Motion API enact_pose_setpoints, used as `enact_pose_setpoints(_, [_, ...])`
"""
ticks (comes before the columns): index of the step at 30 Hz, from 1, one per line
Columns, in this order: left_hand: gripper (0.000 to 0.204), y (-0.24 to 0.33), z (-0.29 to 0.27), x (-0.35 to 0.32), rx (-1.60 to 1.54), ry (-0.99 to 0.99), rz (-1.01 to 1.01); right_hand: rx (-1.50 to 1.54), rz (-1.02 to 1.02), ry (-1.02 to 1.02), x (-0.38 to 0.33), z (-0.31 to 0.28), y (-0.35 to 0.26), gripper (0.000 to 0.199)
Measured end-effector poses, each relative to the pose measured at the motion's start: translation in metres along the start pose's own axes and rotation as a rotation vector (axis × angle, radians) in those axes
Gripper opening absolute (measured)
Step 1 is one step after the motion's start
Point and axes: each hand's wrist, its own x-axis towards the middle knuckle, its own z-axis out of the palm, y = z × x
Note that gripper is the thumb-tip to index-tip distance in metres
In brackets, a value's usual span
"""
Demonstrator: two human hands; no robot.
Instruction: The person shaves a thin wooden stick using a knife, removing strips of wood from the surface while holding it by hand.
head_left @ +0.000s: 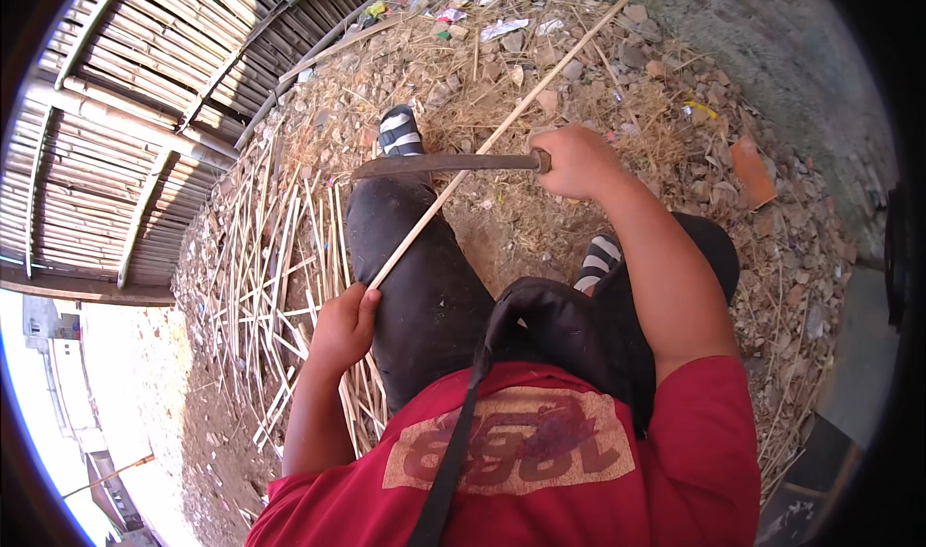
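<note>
My left hand (345, 321) is closed around the near end of a long, pale bamboo strip (540, 88), beside my left thigh. The strip slants across that thigh and up to the far right, over the rubble. In my right hand (577, 161) is the handle of a machete (444, 163) with a dark, slightly curved blade. Its blade points left and crosses the strip above my left knee; I cannot tell whether it touches. The fingers of my right hand are wrapped round the handle, which they mostly hide.
Many cut bamboo strips (280, 258) lie scattered to my left. A slatted bamboo wall (145, 113) rises at the far left, and a grey wall (772, 55) at the far right. Stones, straw and litter cover the ground, with a broken reddish tile (752, 173) at right.
</note>
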Motion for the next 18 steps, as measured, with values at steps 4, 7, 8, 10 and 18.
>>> enact_pose_setpoints(4, [0.043, 0.007, 0.000, 0.002, -0.014, 0.020, 0.033, 0.282, 0.191, 0.124, 0.017, 0.006, 0.047, 0.024])
enact_pose_setpoints(7, [0.043, 0.003, 0.001, 0.003, -0.014, 0.012, 0.028, 0.229, 0.140, 0.143, 0.016, 0.007, 0.042, 0.029])
enact_pose_setpoints(8, [0.043, 0.003, -0.001, 0.003, -0.029, 0.005, 0.018, 0.186, 0.062, 0.126, 0.013, 0.009, 0.029, 0.029])
enact_pose_setpoints(10, [0.043, 0.003, -0.002, 0.003, -0.037, 0.000, 0.022, 0.030, -0.066, 0.046, 0.005, 0.007, 0.005, 0.027])
enact_pose_setpoints(18, [0.042, 0.005, 0.000, 0.004, -0.029, 0.013, 0.035, 0.153, 0.097, 0.125, 0.016, -0.007, 0.038, 0.019])
